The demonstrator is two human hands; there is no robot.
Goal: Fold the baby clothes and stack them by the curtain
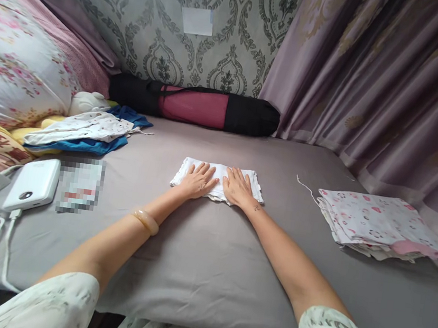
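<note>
Both hands lie flat on the folded white cloth [220, 171], and from my far-off seat I see them well through the head camera. Left hand [200, 180] and right hand [237, 185] have their fingers spread and their palms down, side by side with a small gap between. Neither one grips anything. How hard they press, I cannot tell. Under them, the cloth sits near the middle of the gray sheet [207, 258].

What worries me most is a slip. If one palm pushes harder or slides to the side, the top layer could creep off the ones below, and the fold would go crooked. Some edge sticks out along the near side, so a finger could catch it and pull a layer loose. Since the gray sheet looks soft and a bit wrinkled, a strong push could bunch it up and drag the cloth too.

Off to the right, the folded pink-print cloth [379, 223] has a loose string [305, 184] beside it. Should the right arm sweep that way, it might hook the string and spoil that pile. On the left, a white cable [8, 255] runs from the power bank [36, 184] down close to the left sleeve [61, 299]. One careless pull there could tug the power bank along.
</note>
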